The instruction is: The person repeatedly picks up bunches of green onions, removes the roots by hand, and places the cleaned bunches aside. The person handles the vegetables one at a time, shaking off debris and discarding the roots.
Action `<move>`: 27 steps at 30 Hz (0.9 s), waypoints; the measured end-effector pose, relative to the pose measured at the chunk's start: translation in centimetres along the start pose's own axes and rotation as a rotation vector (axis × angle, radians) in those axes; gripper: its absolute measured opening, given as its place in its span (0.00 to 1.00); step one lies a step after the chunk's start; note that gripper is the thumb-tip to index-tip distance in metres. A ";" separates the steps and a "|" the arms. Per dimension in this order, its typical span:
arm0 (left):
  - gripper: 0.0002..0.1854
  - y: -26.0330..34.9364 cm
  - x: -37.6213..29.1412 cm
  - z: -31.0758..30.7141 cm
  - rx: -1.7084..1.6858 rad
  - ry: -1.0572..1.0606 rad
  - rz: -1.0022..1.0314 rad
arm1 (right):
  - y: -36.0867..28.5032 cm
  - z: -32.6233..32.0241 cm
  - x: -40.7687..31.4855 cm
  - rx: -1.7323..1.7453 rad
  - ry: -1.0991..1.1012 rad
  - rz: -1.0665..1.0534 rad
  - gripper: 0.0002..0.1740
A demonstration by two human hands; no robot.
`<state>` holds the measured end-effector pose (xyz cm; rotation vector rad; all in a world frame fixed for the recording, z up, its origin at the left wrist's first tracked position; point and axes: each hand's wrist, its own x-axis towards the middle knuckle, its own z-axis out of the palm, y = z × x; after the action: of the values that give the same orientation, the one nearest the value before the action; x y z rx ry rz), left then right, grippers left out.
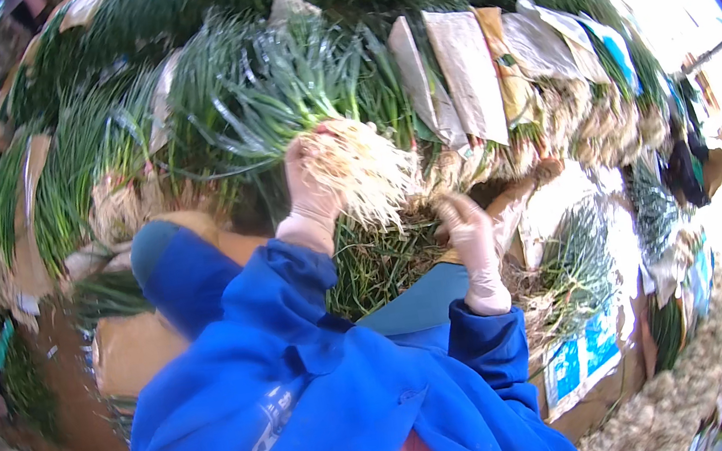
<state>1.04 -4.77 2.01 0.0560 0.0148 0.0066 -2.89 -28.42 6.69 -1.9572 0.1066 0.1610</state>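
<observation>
My left hand [314,194], in a thin pale glove, is closed around a bunch of green onions [362,163] just above the roots. The pale, stringy roots point towards me and to the right, and the long green leaves fan out away from me. My right hand [470,231], gloved alike and blurred, is raised to the right of the roots, apart from the bunch. Its fingers look partly bent, and nothing shows in them. Loose green leaves and trimmings [381,268] lie below, between my knees.
Rows of green onion bunches [80,147] lie ahead, some under woven sacks [464,72]. A cardboard piece [133,351] is at my left. More onions [576,257] lie on a light sheet at the right. Another person [699,167] is at the far right.
</observation>
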 end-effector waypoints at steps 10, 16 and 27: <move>0.34 -0.2 -4.6 -1.7 -0.368 -0.164 -0.265 | -7.3 12.1 -1.2 -0.220 -0.105 -1.028 0.13; 0.20 1.8 -4.5 3.5 -0.346 -0.076 -0.260 | -8.4 11.5 -2.3 -0.173 -0.085 -1.092 0.18; 0.14 10.2 -11.3 14.6 -0.225 -0.438 0.266 | -5.0 6.4 -1.3 0.214 -0.557 -0.200 0.10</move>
<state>-10.06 4.47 17.35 -0.1669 -0.4307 0.2614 -3.84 -20.62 9.07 -1.6352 -0.4192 0.5317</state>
